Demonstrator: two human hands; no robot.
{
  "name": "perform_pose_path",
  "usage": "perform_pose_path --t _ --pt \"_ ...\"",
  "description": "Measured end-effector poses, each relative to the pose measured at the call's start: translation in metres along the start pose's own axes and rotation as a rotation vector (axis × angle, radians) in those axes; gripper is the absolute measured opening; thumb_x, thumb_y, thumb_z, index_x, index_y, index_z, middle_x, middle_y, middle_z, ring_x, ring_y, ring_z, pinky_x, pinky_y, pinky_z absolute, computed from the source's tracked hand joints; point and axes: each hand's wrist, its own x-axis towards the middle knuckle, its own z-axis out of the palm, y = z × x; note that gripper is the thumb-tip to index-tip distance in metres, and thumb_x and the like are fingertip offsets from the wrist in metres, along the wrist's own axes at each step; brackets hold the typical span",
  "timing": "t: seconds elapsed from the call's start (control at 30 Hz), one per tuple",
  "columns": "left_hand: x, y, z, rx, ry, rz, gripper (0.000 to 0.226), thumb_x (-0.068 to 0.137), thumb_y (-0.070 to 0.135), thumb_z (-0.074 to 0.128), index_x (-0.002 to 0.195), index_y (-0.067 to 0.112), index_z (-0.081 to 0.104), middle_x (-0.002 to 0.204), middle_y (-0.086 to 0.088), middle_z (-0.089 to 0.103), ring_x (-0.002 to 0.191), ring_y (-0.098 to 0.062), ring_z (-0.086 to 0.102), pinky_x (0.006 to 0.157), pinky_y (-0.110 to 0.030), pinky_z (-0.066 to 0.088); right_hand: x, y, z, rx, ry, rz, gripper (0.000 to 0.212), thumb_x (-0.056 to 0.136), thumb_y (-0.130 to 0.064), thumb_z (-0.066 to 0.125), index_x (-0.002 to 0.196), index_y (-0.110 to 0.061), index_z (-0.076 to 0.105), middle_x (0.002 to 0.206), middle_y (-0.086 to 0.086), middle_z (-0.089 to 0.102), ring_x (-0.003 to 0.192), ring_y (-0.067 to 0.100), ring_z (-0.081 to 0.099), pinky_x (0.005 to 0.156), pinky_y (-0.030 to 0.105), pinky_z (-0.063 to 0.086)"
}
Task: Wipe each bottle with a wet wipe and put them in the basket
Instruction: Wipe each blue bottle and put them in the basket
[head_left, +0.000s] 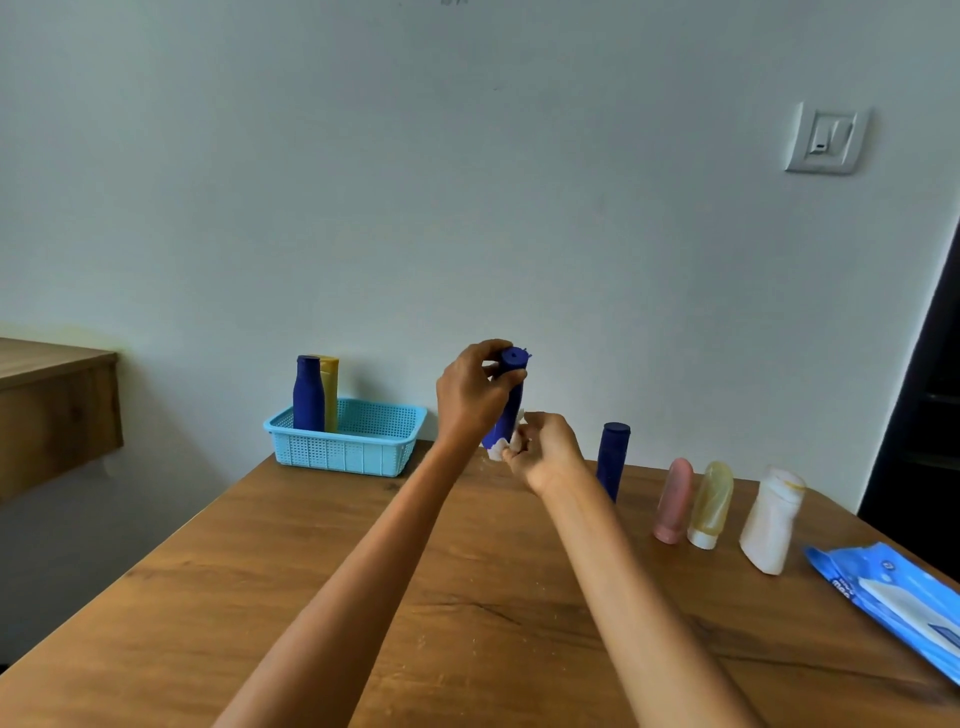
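Nearest on the bench (322, 597), the wipes pack (893, 597) is kept within reach. Mid-air, a dark blue bottle (506, 410) is gripped at its cap by the left hand (470, 395), so its base can be rubbed with the wet wipe (506, 447) pinched in the right hand (545, 452). Farther back, two bottles are already stood in the blue basket (345, 447).
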Motion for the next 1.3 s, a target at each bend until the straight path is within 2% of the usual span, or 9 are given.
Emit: perform_pose_path --t 0.07,0.27,0.4,0.53,0.63,0.77,0.93,1.1,1.3 --pt "0.001 -0.002 -0.002 0.016 0.001 -0.011 0.030 0.082 0.022 0.070 0.112 0.021 0.065 0.108 0.005 0.069 0.096 -0.010 0.066 0.085 -0.024 0.046 -0.002 -0.002 0.003 -0.092 -0.028 -0.066 0.030 0.080 0.009 0.029 0.061 -0.011 0.040 0.061 0.005 0.029 0.054 0.016 0.027 0.061 0.026 0.037" --pt "0.010 -0.007 -0.016 0.013 -0.012 -0.065 0.027 0.083 0.027 0.069 0.110 0.020 0.066 0.106 0.008 0.068 0.085 -0.009 0.063 0.075 -0.021 0.039 -0.001 -0.004 0.005 -0.314 -0.141 -0.327 0.043 0.081 0.008 0.037 0.109 -0.005 0.067 0.084 0.005 0.063 0.075 0.016 0.053 0.069 0.024 0.045" --pt "0.012 -0.009 -0.017 -0.024 -0.027 -0.119 0.030 0.081 0.033 0.071 0.107 0.018 0.068 0.100 0.004 0.070 0.089 -0.012 0.061 0.076 -0.024 0.041 0.001 0.001 0.002 -0.494 -0.165 -0.556 0.025 0.094 -0.014 0.053 0.116 -0.016 0.066 0.092 -0.003 0.066 0.070 0.004 0.057 0.060 0.013 0.044" --pt "0.012 -0.009 -0.014 -0.087 -0.074 -0.184 0.030 0.078 0.034 0.075 0.100 0.014 0.070 0.092 -0.001 0.072 0.088 -0.017 0.066 0.082 -0.034 0.053 0.006 0.004 -0.006 -0.623 -0.158 -0.670 0.026 0.092 -0.028 0.059 0.116 -0.021 0.066 0.102 -0.004 0.071 0.092 0.010 0.066 0.076 0.024 0.053" --pt "0.014 -0.009 -0.015 -0.187 -0.160 -0.211 0.022 0.080 0.031 0.074 0.093 0.013 0.072 0.087 -0.006 0.071 0.084 -0.020 0.067 0.083 -0.038 0.056 0.006 -0.001 -0.009 -0.647 -0.143 -0.697 0.024 0.092 -0.030 0.059 0.113 -0.022 0.067 0.099 -0.007 0.071 0.093 0.008 0.066 0.079 0.024 0.053" --pt "0.014 -0.011 -0.025 -0.338 -0.332 -0.260 0.025 0.088 0.015 0.065 0.107 0.000 0.066 0.089 -0.012 0.066 0.075 -0.011 0.063 0.066 -0.014 0.054 0.009 -0.002 -0.012 -0.704 -0.097 -0.713 0.026 0.093 -0.028 0.058 0.116 -0.019 0.066 0.102 -0.004 0.070 0.096 0.012 0.066 0.081 0.027 0.054" --pt "0.018 -0.019 -0.033 -0.342 -0.431 -0.316 0.025 0.090 0.015 0.063 0.111 0.001 0.064 0.089 -0.007 0.067 0.077 -0.009 0.064 0.065 -0.012 0.054 0.008 0.002 -0.007 -0.790 -0.051 -0.760 0.031 0.094 -0.027 0.056 0.122 -0.016 0.062 0.114 0.000 0.068 0.102 0.016 0.064 0.089 0.036 0.054" --pt "0.019 -0.013 -0.026 -0.371 -0.341 -0.336 0.027 0.088 0.018 0.066 0.110 0.002 0.063 0.092 -0.007 0.065 0.074 -0.009 0.063 0.056 -0.011 0.052 0.002 -0.002 -0.002 -0.875 0.009 -0.972 0.028 0.094 -0.015 0.055 0.121 -0.014 0.062 0.121 0.000 0.064 0.110 0.013 0.060 0.077 0.002 0.041" --pt "0.017 -0.013 -0.026 -0.455 -0.326 -0.324 0.033 0.087 0.023 0.067 0.113 0.003 0.064 0.093 -0.007 0.069 0.076 -0.011 0.066 0.061 -0.014 0.054 0.004 -0.002 -0.006 -0.851 -0.008 -1.019 0.030 0.092 -0.015 0.058 0.122 -0.013 0.062 0.120 -0.001 0.064 0.107 0.007 0.059 0.080 0.002 0.042"
